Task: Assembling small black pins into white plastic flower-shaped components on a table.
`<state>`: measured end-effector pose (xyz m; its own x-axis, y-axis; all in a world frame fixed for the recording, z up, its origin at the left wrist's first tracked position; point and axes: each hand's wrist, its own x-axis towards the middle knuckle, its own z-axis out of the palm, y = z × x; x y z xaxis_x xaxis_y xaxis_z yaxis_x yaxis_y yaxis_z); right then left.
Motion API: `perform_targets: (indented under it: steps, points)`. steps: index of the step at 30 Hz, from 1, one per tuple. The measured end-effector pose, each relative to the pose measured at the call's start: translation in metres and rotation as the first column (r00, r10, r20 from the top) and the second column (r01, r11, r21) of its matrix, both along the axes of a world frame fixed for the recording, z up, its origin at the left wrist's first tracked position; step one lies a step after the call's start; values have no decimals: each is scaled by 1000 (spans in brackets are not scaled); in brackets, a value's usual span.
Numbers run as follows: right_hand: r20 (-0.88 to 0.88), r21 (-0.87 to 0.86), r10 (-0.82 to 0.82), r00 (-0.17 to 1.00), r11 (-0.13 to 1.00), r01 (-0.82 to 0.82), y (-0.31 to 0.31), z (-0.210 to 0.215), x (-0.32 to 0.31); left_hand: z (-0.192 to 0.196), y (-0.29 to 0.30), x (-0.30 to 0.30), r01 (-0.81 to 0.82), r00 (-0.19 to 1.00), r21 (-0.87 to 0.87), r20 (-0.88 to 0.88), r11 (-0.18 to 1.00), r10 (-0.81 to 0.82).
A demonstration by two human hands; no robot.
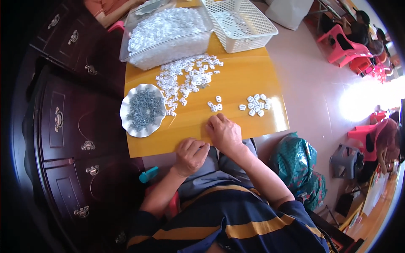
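Observation:
My left hand [192, 156] is closed at the table's near edge, fingers curled and thumb pressed in; anything inside is hidden. My right hand [225, 131] rests just ahead of it over the tabletop, its fingers bent together, and I cannot make out what they grip. Right beyond its fingertips lie a few small white plastic pieces [214, 108] with dark holes. A round cluster of similar pieces [256, 104] sits farther right. To the left, a white scalloped dish [126, 122] holds a heap of small grey metal parts [144, 110], too fine to name.
A loose pile of white pieces [179, 78] spreads before a full clear plastic bin [168, 55]. Beside that stands a white perforated basket [253, 43]. Dark drawers [63, 118] flank the left, a green bag [295, 158] the right. Another person's arm [118, 9] shows at the far left.

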<state>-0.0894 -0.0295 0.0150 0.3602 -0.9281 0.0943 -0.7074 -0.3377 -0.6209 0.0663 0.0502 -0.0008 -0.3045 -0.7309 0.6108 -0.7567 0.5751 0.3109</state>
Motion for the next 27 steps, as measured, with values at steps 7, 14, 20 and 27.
perform_targets:
  steps: [7, 14, 20, 27]
  points:
    - [35, -41, 6, 999, 999, -5, 2, -1, -9, 6, -5, -8, -21, 994, 107, -103, 994, 33]
    - [653, 390, -219, 725, 918, -73, 14, -5, -28, 8, 4, -9, 215, 440, 566, -784, 796, 438]
    - [751, 599, -421, 509, 759, -257, 34, 1, -40, 11, -2, -27, 359, 293, 520, -851, 775, 436]
    - [760, 611, -451, 469, 743, -275, 45, 0, -47, 6, 0, -38, 376, 338, 545, -834, 750, 437]
